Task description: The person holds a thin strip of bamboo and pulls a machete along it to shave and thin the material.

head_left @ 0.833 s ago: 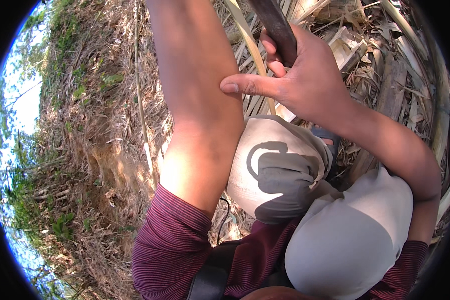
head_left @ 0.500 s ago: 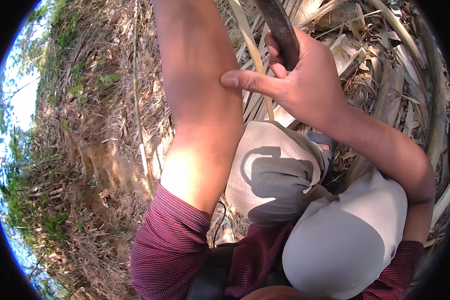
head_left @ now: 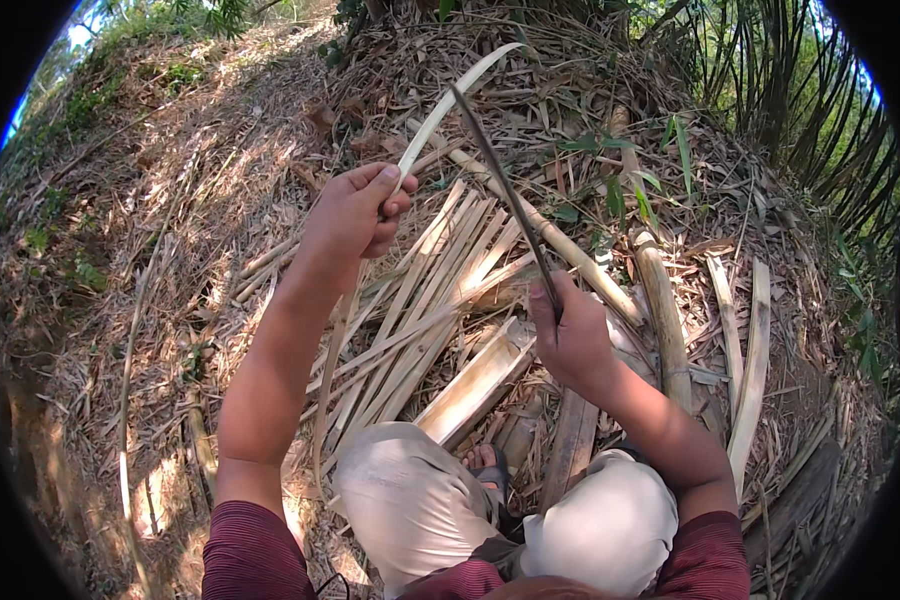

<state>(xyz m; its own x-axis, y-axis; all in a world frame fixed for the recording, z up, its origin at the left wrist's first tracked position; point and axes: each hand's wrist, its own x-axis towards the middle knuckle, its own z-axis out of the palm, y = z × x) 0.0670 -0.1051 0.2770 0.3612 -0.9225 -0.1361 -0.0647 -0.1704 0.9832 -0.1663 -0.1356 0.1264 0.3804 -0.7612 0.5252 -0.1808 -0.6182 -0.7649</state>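
Observation:
My left hand (head_left: 355, 215) is raised at the centre left, fingers closed around a pale, thin bamboo strip (head_left: 452, 102). The strip's upper part bows up to the right. My right hand (head_left: 578, 335) grips a long dark machete (head_left: 502, 178), whose blade slants up and left; in this view its tip lies close beside the strip, and I cannot tell if they touch. Below my hands, a heap of split bamboo strips (head_left: 435, 265) lies on the ground. Beside it is a wider split bamboo piece (head_left: 478, 380), its hollow side up.
Bamboo poles (head_left: 662, 315) lie across the litter to the right, with long split lengths (head_left: 753, 360) farther right. Dry leaves (head_left: 220, 150) cover the slope. Bamboo stems (head_left: 790, 90) stand at the far right. My sandalled foot (head_left: 490, 470) is near the heap.
The view has swung upward and ahead. My left hand, out of view before, now shows with the bamboo strip. My right hand is now away from my left arm, and the machete blade is in view.

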